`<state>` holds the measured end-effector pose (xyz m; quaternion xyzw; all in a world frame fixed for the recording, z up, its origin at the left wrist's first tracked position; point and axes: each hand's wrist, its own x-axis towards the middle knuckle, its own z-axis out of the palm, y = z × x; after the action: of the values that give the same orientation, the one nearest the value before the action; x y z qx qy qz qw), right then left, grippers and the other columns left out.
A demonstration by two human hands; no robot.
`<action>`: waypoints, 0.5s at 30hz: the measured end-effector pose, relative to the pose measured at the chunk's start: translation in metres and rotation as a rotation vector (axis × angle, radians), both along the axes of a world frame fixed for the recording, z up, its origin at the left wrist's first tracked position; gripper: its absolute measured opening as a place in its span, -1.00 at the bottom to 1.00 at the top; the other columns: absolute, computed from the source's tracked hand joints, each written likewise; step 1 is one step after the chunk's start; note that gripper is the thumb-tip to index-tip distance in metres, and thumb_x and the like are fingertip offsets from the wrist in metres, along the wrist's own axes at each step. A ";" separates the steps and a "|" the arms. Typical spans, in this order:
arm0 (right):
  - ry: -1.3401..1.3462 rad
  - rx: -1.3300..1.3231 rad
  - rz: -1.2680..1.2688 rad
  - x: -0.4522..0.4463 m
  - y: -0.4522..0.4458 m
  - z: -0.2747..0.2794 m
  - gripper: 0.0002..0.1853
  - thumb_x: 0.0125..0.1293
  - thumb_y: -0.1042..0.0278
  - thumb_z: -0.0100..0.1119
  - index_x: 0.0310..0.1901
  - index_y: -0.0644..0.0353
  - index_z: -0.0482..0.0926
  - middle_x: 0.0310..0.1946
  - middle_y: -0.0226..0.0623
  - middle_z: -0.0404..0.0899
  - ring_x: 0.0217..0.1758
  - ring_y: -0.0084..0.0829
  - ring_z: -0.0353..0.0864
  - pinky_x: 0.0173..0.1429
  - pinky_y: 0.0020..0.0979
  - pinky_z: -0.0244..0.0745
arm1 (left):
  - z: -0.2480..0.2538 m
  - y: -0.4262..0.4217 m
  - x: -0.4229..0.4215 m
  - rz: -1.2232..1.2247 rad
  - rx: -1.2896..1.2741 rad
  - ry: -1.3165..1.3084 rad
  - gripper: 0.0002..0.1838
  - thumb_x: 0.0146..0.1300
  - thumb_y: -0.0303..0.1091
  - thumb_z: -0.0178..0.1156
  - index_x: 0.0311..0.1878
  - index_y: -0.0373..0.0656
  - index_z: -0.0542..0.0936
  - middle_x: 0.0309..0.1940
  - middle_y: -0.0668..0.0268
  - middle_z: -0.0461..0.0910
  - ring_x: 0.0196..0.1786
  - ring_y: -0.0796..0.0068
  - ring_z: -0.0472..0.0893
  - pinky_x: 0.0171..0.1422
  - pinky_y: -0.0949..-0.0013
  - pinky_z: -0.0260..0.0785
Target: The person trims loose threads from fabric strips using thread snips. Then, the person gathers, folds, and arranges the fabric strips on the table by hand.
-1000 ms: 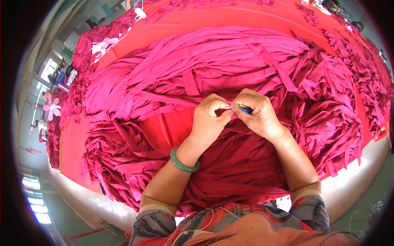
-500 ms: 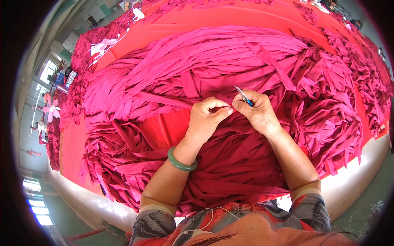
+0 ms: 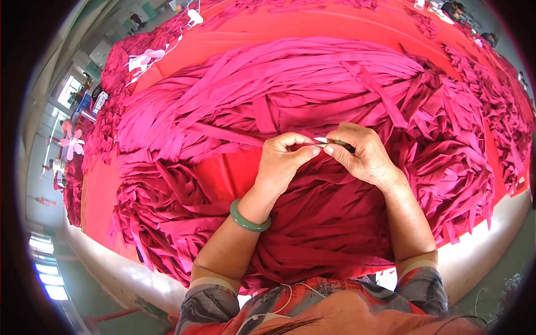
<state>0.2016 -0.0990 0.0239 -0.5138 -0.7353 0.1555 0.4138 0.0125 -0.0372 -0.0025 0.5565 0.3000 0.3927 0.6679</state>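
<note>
Long magenta fabric strips (image 3: pixel 262 67) lie in a large heap in front of me. Over its middle, my left hand (image 3: pixel 285 161) pinches a bit of the magenta fabric between thumb and forefinger; a green bangle (image 3: pixel 249 218) circles that wrist. Fingers closed, my right hand (image 3: pixel 363 152) grips small thread snips (image 3: pixel 320 139), whose pale pointed tip faces left toward my left fingertips. Most of the snips' body is hidden in the hand. Both thumbs nearly meet at the fabric, and I cannot tell whether the blade touches it.
Under the strips is a red cloth-covered table (image 3: pixel 223 174). A pink fan (image 3: pixel 146 57) and a white cord are at the far left, with another pink fan (image 3: pixel 72 145) beyond the left edge. More strips (image 3: pixel 491 106) are piled along the right side. People sit at the far right.
My right hand has turned the snips from pointing up and left to lying almost level, their tip now close to the left fingertips. The left hand keeps its pinch.
</note>
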 end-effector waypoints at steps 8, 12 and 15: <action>-0.012 0.013 0.009 -0.003 0.000 0.002 -0.83 0.17 0.31 0.31 -0.29 0.21 0.63 -0.49 -0.22 0.53 -0.44 -0.18 0.56 -0.37 -0.28 0.42 | 0.001 -0.001 0.000 -0.022 0.035 0.028 -0.88 0.08 -0.63 0.33 -0.29 -0.27 0.65 -0.42 0.40 0.60 -0.37 0.74 0.52 -0.26 0.65 0.37; -0.017 0.013 0.033 -0.002 0.000 0.001 -0.85 0.18 0.32 0.30 -0.29 0.21 0.64 -0.50 -0.23 0.53 -0.43 -0.19 0.56 -0.36 -0.28 0.43 | -0.002 0.000 0.000 -0.013 0.038 0.041 -0.87 0.07 -0.65 0.32 -0.30 -0.27 0.65 -0.41 0.39 0.61 -0.37 0.73 0.53 -0.26 0.65 0.39; -0.016 0.024 0.043 -0.002 0.001 0.000 -0.85 0.18 0.33 0.30 -0.29 0.21 0.64 -0.50 -0.22 0.53 -0.42 -0.20 0.56 -0.35 -0.28 0.43 | -0.002 0.000 0.001 -0.009 0.031 0.049 -0.87 0.07 -0.67 0.31 -0.30 -0.28 0.64 -0.40 0.38 0.61 -0.36 0.72 0.54 -0.24 0.64 0.41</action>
<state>0.1994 -0.0983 0.0239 -0.4941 -0.7512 0.1512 0.4108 0.0130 -0.0375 -0.0045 0.5775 0.3078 0.3803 0.6536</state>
